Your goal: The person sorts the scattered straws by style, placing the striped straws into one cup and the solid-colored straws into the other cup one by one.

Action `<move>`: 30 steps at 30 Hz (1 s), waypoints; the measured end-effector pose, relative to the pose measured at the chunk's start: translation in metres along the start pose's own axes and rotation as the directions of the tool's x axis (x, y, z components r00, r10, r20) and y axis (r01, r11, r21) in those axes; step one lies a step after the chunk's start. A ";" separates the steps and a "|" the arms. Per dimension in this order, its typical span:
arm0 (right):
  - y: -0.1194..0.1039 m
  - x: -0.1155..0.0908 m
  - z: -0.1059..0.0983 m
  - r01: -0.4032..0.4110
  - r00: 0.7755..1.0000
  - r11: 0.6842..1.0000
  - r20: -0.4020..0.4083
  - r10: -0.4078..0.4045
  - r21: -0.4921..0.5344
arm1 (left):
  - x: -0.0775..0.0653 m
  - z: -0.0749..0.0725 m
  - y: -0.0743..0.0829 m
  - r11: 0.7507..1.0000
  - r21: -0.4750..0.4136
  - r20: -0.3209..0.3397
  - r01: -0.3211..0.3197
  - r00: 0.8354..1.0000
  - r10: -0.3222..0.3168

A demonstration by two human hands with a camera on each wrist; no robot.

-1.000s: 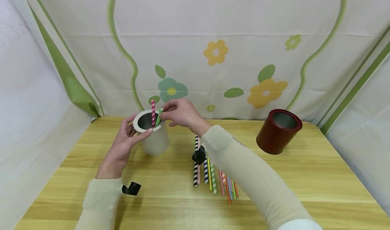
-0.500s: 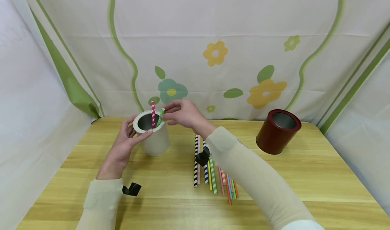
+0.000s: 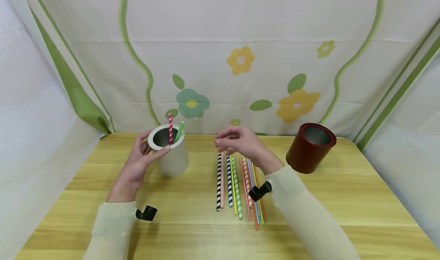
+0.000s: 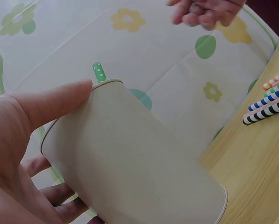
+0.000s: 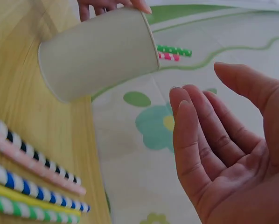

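Note:
A white can (image 3: 173,160) stands at the left of the table. My left hand (image 3: 137,162) holds it round the upper side, thumb along the rim. Two paper straws lean in the can: a pink one with white dots (image 3: 170,128) and a green one with white dots (image 3: 179,132). My right hand (image 3: 245,143) hangs over the far ends of the loose straws. In the right wrist view, that hand (image 5: 228,144) has relaxed fingers apart from the thumb, with nothing between them. From the left wrist view, only the green straw (image 4: 99,72) shows above the can's rim.
Several paper straws lie in the middle of the table, among them a black-striped one (image 3: 218,183), a blue-striped one (image 3: 229,183) and a green-striped one (image 3: 237,191). A dark red can (image 3: 306,155) stands at the right. Patterned cloth (image 3: 206,26) hangs behind the table.
My right hand has let go of the green dotted straw, which now leans in the white can, and has moved right over the loose straws. My left hand stays on the can.

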State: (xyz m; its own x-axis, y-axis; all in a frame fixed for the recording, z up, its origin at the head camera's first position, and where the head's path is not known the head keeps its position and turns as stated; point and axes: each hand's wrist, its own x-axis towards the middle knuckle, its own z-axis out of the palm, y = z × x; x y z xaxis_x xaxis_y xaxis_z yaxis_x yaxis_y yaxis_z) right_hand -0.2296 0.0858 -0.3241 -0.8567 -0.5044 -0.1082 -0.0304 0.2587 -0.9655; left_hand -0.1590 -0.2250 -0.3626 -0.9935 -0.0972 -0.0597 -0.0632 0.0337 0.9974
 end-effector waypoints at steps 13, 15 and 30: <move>0.082 -0.017 -0.023 -0.150 0.938 0.988 -0.311 0.150 0.025 | 0.002 -0.004 -0.003 1.000 -0.001 -0.005 -0.005 1.000 0.005; 0.089 -0.016 -0.022 -0.173 0.922 0.985 -0.348 0.171 0.026 | 0.002 -0.004 -0.004 1.000 -0.004 -0.007 -0.004 1.000 0.004; 0.107 -0.014 -0.014 -0.245 0.876 0.969 -0.431 0.217 -0.010 | 0.003 -0.005 -0.007 1.000 0.000 -0.005 -0.012 1.000 0.012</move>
State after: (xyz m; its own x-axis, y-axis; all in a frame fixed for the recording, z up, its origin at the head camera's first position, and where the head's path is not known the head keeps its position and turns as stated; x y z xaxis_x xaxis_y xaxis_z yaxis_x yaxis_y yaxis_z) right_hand -0.2281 0.1325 -0.4228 -0.9788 -0.0306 -0.2025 0.1757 0.3827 -0.9070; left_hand -0.1612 -0.2303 -0.3692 -0.9937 -0.1016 -0.0478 -0.0516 0.0353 0.9980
